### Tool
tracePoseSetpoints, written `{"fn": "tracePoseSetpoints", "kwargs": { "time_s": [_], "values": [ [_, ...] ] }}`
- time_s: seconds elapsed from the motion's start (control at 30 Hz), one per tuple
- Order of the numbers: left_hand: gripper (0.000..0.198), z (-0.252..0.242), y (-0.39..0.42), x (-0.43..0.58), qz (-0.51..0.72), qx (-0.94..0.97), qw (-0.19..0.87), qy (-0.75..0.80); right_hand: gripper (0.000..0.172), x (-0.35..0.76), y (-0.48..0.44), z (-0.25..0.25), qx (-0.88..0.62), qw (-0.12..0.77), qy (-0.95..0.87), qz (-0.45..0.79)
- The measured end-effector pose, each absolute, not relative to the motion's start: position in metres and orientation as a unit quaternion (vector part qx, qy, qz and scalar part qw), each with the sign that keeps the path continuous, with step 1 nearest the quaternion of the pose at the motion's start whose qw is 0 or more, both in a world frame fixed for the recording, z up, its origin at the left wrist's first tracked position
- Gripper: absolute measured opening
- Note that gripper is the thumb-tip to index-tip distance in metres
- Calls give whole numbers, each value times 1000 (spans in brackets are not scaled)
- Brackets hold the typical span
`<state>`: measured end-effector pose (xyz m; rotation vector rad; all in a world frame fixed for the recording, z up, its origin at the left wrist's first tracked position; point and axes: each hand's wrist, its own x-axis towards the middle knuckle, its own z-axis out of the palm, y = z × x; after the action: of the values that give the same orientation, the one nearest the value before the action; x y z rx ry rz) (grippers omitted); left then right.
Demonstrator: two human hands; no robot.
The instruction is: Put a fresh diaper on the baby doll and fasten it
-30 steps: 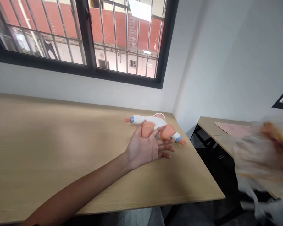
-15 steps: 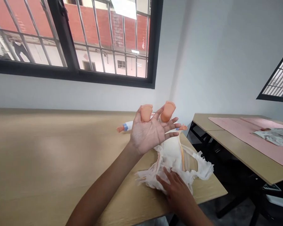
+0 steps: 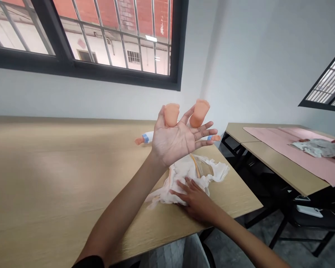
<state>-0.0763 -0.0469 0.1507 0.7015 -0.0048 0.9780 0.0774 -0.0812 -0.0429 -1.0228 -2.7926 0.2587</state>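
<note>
Left hand [image 3: 174,139]: spread open, is pinching the feet [image 3: 171,115] of a baby doll [image 3: 146,137] between its fingers, raising them.
Right hand [image 3: 194,201]: open and flat, is pressing on a disposable diaper [image 3: 182,175].
Diaper: is lying crumpled near the front edge of the desk [image 3: 58,178].
Open room: is stretching across the desk to the left.

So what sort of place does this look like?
Probably a baby-care training room or classroom: a baby doll and a disposable diaper are at a long wood-topped table, with a pink mat spread on the next table.
</note>
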Motion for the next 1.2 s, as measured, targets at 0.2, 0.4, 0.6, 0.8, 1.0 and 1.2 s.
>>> {"fn": "tracePoseSetpoints", "kwargs": {
  "time_s": [0.2,0.4,0.6,0.8,1.0,1.2],
  "values": [
    [62,151,-44,-82,462,354,813,3,49,48,-53,-31,-345,87,-931,87],
    [60,154,-44,-86,470,344,813,9,53,75,-53,-7,-373,207,-892,152],
    [60,154,-41,-86,465,332,821,-11,33,160,-17,-23,-636,133,-760,34],
    [59,151,-39,-86,455,363,813,-14,30,154,40,-41,-574,148,-804,35],
    [57,150,-42,-86,443,383,810,-18,30,112,77,-36,-506,198,-836,75],
    [58,148,-41,-86,427,391,814,-38,39,109,80,-41,-624,197,-756,33]
  ]
}}
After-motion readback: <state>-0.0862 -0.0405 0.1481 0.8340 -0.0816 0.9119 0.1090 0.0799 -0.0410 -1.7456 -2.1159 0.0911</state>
